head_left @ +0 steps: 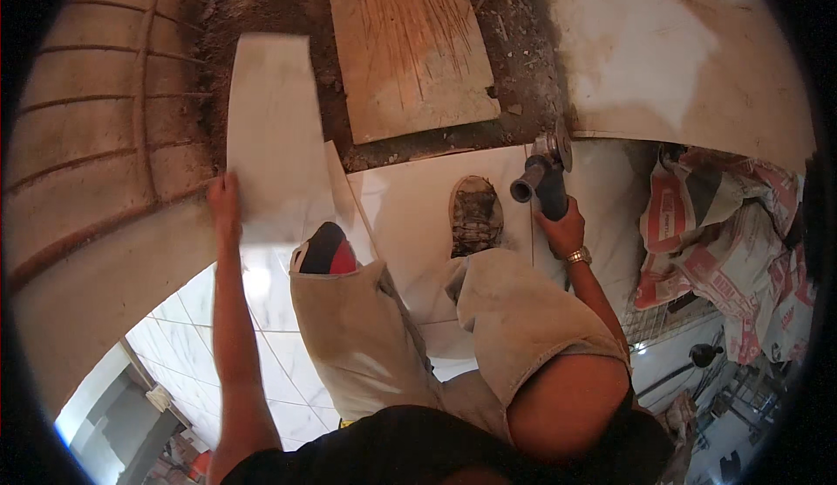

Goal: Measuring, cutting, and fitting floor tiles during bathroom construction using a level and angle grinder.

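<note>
While the left hand point(224, 202) curls closed on the left edge of the pale slab point(275, 136), whose length runs forward, the right hand point(562, 229) grips a grinder point(549, 187) near the far edge of the tiled floor point(397, 210).

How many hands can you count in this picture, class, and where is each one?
2: the left hand holds the left edge of a pale panel; the right hand grips the angle grinder. Some fingers are hidden.

There are two hands point(225, 204) point(562, 230), one grinder point(551, 187), one held panel point(275, 128), one wristwatch point(579, 255).
</note>
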Demonstrator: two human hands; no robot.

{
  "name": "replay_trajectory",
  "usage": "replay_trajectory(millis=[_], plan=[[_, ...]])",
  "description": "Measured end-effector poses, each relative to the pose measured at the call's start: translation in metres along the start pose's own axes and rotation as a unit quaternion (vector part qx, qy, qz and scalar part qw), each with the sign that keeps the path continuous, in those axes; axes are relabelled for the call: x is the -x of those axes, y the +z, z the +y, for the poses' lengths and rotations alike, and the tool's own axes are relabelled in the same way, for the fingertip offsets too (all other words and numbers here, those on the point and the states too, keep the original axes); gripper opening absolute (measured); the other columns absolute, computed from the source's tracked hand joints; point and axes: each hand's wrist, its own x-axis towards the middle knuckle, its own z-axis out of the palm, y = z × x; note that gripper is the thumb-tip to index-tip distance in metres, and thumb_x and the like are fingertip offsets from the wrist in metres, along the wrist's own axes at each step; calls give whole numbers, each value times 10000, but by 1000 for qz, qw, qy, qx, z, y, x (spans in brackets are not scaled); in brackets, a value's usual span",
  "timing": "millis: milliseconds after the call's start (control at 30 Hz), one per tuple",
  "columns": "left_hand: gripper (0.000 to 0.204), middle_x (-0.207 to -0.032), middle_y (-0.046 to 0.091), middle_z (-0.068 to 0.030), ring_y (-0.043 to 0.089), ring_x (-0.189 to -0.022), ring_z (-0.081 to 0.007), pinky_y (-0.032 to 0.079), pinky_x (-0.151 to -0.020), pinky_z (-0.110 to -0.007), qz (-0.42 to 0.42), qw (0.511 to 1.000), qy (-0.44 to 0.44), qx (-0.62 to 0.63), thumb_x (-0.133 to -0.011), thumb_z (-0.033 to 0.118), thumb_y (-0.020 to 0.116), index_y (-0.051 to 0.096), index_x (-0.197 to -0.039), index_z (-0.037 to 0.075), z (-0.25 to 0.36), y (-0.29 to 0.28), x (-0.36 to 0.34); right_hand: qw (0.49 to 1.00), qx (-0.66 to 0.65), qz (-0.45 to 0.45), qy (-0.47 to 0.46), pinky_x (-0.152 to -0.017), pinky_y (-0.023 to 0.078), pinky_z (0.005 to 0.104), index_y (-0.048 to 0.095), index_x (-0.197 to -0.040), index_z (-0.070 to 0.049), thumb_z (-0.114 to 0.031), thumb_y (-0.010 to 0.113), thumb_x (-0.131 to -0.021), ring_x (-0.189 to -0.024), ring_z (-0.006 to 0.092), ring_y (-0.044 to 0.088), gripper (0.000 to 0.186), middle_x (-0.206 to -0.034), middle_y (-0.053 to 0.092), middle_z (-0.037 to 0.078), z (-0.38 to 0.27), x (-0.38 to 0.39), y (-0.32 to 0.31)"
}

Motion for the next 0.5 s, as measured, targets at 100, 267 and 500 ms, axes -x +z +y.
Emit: replay_trajectory(millis=[100,267,500], plan=[[441,-830,653,-153,597,-747,-224,460,-701,-382,-106,987,116,-19,-960,367,522,659,-971,-52,104,54,-96,1000,24,0,14,-862,537,460,546,-1262,-25,-404,841,-683,-985,369,678,752,-1104,684,211,11,-1,-6],[470,-918,713,-175,682,-825,-281,508,-762,-409,-257,950,176,-15,-943,422,548,705,-1042,-10,203,160,-188,999,32,-4,7,-866,535,462,543,-1257,-28,-361,849,-671,-993,371,673,741,-1114,677,210,19,-1,0],[485,-958,732,-153,697,-858,-263,524,-786,-421,-353,911,199,-78,-943,473,583,730,-1045,22,245,254,-221,1000,0,-3,0,-879,525,464,540,-1221,-29,-334,841,-658,-1012,375,656,708,-1100,668,205,11,-2,-6]])
